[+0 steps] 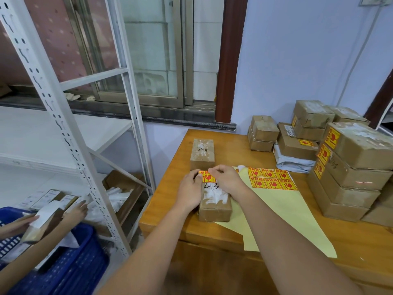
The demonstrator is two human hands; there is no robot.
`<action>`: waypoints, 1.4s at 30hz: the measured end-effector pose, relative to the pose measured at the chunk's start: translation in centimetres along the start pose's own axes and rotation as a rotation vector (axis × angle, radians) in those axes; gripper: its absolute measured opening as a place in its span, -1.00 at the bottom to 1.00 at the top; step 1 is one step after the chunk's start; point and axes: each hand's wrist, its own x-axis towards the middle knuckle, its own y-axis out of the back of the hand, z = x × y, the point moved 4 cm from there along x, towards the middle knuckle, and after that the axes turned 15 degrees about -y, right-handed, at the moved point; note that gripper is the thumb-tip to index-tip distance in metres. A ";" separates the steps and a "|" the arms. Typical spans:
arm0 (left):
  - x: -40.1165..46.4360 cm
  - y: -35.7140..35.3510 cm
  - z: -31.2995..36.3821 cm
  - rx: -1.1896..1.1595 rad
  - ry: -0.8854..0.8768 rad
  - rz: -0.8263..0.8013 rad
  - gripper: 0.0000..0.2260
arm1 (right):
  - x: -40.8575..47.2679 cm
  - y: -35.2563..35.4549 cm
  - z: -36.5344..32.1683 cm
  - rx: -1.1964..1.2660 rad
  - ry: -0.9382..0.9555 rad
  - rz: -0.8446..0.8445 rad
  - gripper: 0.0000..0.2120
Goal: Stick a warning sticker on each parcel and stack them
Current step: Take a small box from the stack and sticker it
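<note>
A small brown parcel (pixel 214 204) marked "2-3" lies on the wooden table (pixel 276 241), partly on a pale yellow backing sheet (pixel 282 211). A red-and-yellow warning sticker (pixel 206 177) sits at the parcel's far end. My left hand (pixel 191 190) rests on the parcel's left side with its thumb at the sticker's left edge. My right hand (pixel 226 179) touches the sticker's right edge with its fingertips. A second parcel (pixel 202 153) marked "4-2" lies just beyond. Several unused stickers (pixel 271 180) remain on the sheet.
Stacked parcels (pixel 348 167) bearing stickers stand at the table's right, with more boxes (pixel 262 133) behind. Left of the table stands a white metal shelf (pixel 70 145). Another person's hands (pixel 74 211) handle a box over a blue basket (pixel 70 262) at lower left.
</note>
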 end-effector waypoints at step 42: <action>1.1 0.5 1.7 -0.126 0.249 0.059 -0.56 | -0.3 1.3 2.3 0.217 0.030 -0.343 -0.63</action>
